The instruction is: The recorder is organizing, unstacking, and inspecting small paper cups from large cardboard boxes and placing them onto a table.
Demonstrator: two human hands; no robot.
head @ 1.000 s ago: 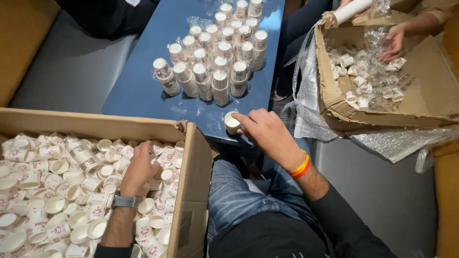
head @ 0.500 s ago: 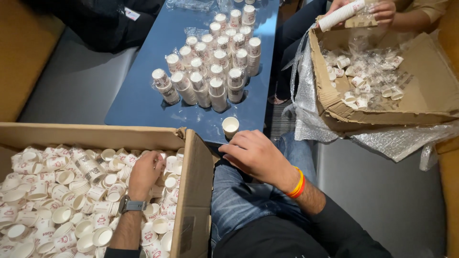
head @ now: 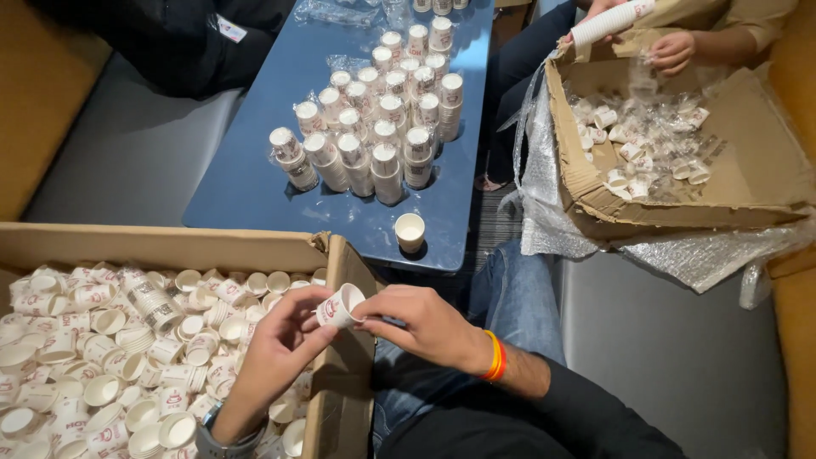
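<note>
Both my hands meet over the edge of a cardboard box [head: 344, 374] full of small white paper cups [head: 110, 357]. My left hand [head: 276, 353] and my right hand [head: 421, 323] pinch one small paper cup [head: 340, 306] between them, its mouth tilted up to the right. A single paper cup [head: 410, 231] stands alone near the front edge of the blue table [head: 246, 183]. Behind it stand several wrapped stacks of cups [head: 374, 119].
Another person's hands [head: 671, 51] hold a stack of cups over a second open cardboard box [head: 595, 183] with loose cups and plastic wrap at the right. A dark-clothed person sits at the upper left. Grey seating lies on both sides.
My right hand left the single cup standing on the table and drew back to the box edge. My left hand lifted a cup out of the box, and both hands now hold it.
</note>
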